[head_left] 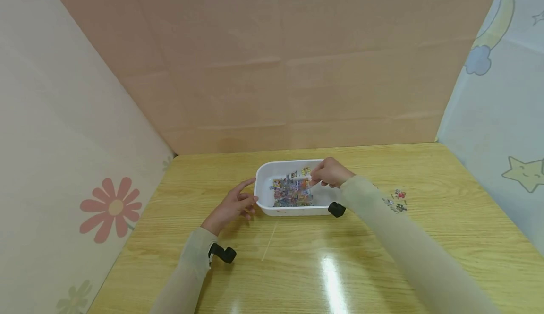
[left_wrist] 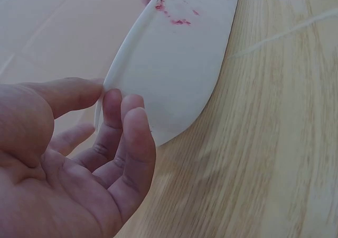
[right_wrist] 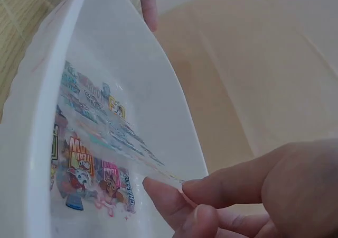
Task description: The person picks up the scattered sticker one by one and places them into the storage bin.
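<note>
A white plastic tub (head_left: 293, 211) stands on the wooden table, with clear sheets of colourful cartoon stickers (head_left: 291, 195) lying inside. At the tub's left end, my left hand (head_left: 231, 206) holds the rim; in the left wrist view the thumb meets the rim and curled fingers lie against the outer wall. My right hand (head_left: 333, 172) is over the tub's right part. Close up in the right wrist view, its thumb and forefinger pinch the edge of a clear sticker sheet (right_wrist: 124, 137), which slants up from the other stickers (right_wrist: 84, 169).
Several small cartoon stickers or prints (head_left: 399, 200) lie on the table (head_left: 272, 267) right of the tub, partly behind my right sleeve. A brown papered wall (head_left: 276, 92) rises behind the table. Patterned white walls flank both sides. Red marks (left_wrist: 180, 22) show on the tub's outer wall.
</note>
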Demonstrator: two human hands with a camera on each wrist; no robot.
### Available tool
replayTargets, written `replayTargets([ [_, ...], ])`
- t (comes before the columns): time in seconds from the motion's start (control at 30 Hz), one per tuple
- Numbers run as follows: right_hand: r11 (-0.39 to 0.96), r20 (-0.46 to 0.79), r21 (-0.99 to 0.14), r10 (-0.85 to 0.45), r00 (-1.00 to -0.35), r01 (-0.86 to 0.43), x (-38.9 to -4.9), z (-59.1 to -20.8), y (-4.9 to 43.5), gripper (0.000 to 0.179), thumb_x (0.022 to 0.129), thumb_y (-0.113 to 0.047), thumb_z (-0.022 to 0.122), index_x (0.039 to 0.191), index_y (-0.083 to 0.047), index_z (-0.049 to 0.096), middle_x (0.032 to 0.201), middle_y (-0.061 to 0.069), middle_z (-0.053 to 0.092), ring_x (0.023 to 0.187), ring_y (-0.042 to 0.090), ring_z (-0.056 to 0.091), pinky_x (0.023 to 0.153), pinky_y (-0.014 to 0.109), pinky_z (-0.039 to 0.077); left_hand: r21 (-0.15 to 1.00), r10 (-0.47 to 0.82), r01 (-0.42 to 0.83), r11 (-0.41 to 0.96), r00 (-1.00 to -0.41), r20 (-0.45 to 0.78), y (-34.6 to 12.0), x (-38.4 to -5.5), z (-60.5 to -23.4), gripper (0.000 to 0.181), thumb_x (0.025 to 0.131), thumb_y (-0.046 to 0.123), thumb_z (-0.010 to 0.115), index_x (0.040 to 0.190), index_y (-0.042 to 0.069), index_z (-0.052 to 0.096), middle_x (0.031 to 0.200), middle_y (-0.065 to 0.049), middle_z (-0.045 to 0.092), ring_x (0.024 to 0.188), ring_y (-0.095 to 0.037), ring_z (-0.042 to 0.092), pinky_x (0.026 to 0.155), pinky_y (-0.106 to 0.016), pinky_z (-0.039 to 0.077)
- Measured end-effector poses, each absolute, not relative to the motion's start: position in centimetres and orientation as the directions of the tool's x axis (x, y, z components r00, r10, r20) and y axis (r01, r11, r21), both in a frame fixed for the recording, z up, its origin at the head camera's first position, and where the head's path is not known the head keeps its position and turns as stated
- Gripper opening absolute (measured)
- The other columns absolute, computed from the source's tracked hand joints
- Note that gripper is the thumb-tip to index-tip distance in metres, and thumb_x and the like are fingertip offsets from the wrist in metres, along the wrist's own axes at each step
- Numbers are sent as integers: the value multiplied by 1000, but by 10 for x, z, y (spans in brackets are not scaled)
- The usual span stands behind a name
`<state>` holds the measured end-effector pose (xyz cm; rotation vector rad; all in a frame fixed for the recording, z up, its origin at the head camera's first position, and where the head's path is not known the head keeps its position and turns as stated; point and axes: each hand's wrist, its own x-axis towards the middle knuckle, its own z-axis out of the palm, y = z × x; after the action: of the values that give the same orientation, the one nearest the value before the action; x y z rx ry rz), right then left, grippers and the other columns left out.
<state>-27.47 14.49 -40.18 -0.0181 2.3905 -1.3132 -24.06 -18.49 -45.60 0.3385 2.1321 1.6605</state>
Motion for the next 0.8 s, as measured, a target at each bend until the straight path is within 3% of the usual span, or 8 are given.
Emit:
replayTargets([
  [0.17,569,-365,-799,-204,-909,193,-276,-402,135,27,95,-9,56,112,3,73,99,17,75,53,11,47,47,24,26,964,429,-69,258,-885,-178,-185,-239,-456,66,102,21,60,159,23,27,110,-25,64,80,-19,64,70,-34,57],
  [0.4,595,-404,-772,-190,-895,222,-277,-405,130,29,99,-18,59,114,3,71,98,18,75,60,16,65,46,23,34,965,426,-74,251,-887,-178,-184,-239,-457,67,102,21,60,159,23,26,110,-24,65,79,-19,64,69,-34,57],
  [0.8,617,-417,-752,-173,-892,232,-274,-404,133,34,99,-22,58,119,5,66,104,19,73,66,20,69,47,21,36,965,423,-75,253,-888,-180,-181,-241,-454,67,102,20,61,159,22,26,109,-27,64,78,-20,64,68,-33,57],
])
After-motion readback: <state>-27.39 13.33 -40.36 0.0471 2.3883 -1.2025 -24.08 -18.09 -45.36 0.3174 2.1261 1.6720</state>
